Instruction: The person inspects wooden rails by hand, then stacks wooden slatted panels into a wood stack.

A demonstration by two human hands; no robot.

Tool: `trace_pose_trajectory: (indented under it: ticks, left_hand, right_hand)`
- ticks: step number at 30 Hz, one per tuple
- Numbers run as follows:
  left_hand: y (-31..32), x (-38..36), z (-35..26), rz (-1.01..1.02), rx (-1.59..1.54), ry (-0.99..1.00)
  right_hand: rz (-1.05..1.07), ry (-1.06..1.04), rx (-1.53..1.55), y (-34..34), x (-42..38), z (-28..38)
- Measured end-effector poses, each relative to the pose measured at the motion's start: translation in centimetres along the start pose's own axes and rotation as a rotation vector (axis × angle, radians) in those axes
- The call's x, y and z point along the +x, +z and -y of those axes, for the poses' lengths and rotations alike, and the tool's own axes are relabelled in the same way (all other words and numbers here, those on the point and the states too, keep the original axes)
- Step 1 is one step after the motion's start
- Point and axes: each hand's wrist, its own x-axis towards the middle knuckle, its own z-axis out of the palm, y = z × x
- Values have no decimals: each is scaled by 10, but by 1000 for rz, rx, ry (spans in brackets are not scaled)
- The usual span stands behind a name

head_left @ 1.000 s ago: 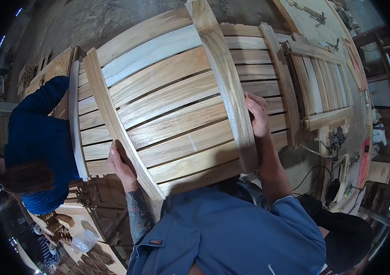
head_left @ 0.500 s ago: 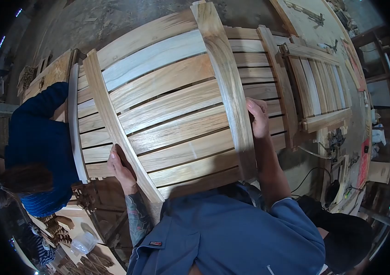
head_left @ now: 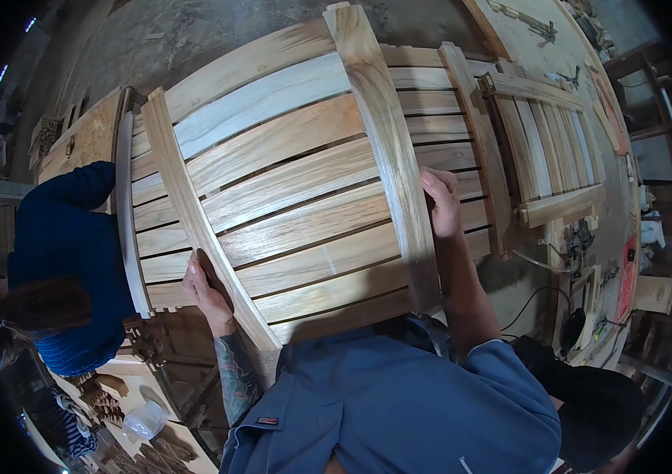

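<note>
Head view: a slatted wooden panel (head_left: 288,182) fills the middle of the frame, lifted close in front of the person, with two curved cross rails running near to far across its slats. The left hand (head_left: 208,288) is on the left rail (head_left: 198,221) at the near end, fingers wrapped along its left edge, clamped on the rail. The right hand (head_left: 440,207) grips the right rail (head_left: 391,150) at mid-length, fingers curled over its right edge and closed on the wood. A second slatted frame (head_left: 549,150) lies just to the right on the tabletop (head_left: 534,31), touching or nearly touching the panel; the overlap makes this hard to judge. On the left, a co-worker in a blue sleeve (head_left: 63,229) stands at the far-left side of the panel; whether their hand holds it cannot be seen, probably behind the edge strip (head_left: 126,213). Judgement on handling: the panel is wide and likely heavy, so it seems best kept level with both grips on the rails rather than on the thin slats, moved slowly with the co-worker, and kept clear of the cable (head_left: 541,265) hanging at the right.
</note>
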Motion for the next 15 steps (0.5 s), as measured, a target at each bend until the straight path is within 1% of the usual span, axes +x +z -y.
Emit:
trace_pose_trajectory:
  ticks: [6,9,11,15]
  left_hand:
    - [3,0,-3,14,-16,-13]
    - [6,0,-4,-1,-12,-1]
    - [4,0,3,-32,-72,-11]
    - [9,0,-8,-9,-67,-41]
  right_hand:
    - [-40,9,-26,6,0,4]
    - [-46,26,-22,5,0,3]
    - [-55,26,-24,4,0,2]
    - [-81,17,-29,8,1,3]
